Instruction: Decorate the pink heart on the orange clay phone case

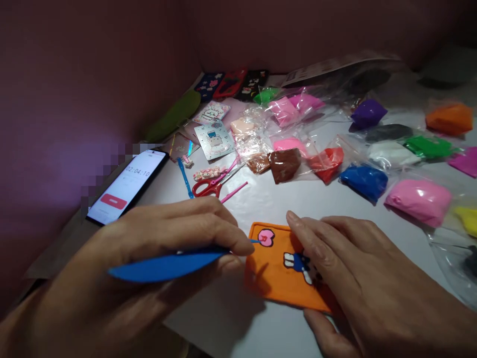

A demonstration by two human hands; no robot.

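My left hand [179, 243] pinches a blue clay modelling tool [167, 267], its broad blade pointing back toward the wrist. The tool's thin tip reaches a pink heart [266, 237] with a dark outline and a small red mark, near the upper left corner of an orange clay-covered panel [268, 278]. Across the panel's right part lies my right hand [346, 278], fingers on top and thumb at the near edge, gripping it. A blue and white figure [296, 263] with dark outlines on the panel is partly hidden under those fingers.
A phone [128, 186] showing a timer lies at left. Beyond my hands are red-handled scissors [208, 189], a blue tool [185, 178], and a cat-print card [214, 140]. Several clay bags, including brown [284, 165], blue [364, 181] and pink [419, 201], spread right. Decorated panels [231, 84] lie at the back.
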